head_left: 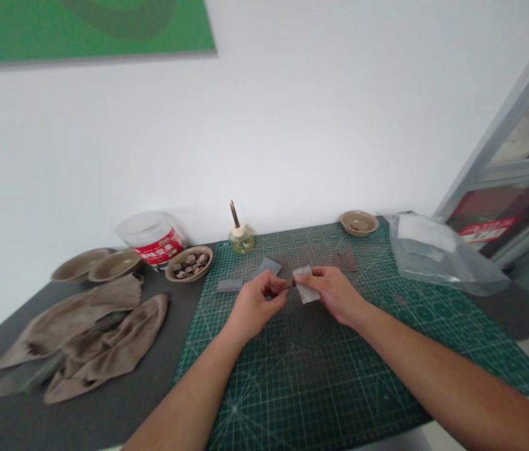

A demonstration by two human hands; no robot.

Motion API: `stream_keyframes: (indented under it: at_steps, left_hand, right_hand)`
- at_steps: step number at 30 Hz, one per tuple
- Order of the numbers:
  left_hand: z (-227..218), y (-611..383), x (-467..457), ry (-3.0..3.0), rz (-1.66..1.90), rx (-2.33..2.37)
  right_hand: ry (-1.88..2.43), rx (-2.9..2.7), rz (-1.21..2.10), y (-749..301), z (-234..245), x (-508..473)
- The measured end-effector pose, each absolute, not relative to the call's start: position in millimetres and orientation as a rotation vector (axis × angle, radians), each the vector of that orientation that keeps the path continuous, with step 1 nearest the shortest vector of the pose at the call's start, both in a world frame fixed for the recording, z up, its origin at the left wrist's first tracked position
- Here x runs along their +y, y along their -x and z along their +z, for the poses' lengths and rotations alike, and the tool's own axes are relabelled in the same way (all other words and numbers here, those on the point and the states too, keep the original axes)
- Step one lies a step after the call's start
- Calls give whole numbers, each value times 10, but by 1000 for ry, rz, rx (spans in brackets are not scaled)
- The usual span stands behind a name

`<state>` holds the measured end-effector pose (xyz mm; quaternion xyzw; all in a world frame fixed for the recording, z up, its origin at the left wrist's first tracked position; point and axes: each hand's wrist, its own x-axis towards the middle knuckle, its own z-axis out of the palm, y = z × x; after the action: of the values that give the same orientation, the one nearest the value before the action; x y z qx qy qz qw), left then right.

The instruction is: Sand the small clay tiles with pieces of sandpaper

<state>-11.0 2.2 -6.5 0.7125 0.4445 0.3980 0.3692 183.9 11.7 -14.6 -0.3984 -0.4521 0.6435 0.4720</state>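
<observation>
Both hands meet over the middle of a green cutting mat (320, 376). My left hand (255, 305) is pinched closed on a small dark piece (287, 285) that I cannot make out. My right hand (332, 291) is closed on a folded pale grey sheet, perhaps sandpaper (305, 283), pressed against that small piece. Two more grey sheets (267, 267) (230, 285) lie flat on the mat just behind my left hand. A darker brown patch (345, 259) lies on the mat behind my right hand.
A bowl of small brown pieces (189, 264), two empty bowls (97, 265), a white tub with a red label (151, 238) and brown cloths (90, 335) sit left. A small glass bottle with a stick (241, 238), another bowl (359, 222) and a plastic bag (433, 254) stand behind.
</observation>
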Motion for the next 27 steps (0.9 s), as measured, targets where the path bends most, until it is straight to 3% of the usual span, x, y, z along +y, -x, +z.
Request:
stream_keyframes:
  at_steps: [11,27]
  left_hand:
    - [-58,124,40,-1882,994,1182]
    - [-88,59,22,-1851,1004,1156]
  right_hand:
    - [836,-1063,1712,-1773,-105,75]
    - [1089,-1206,1417,-1763,-127,60]
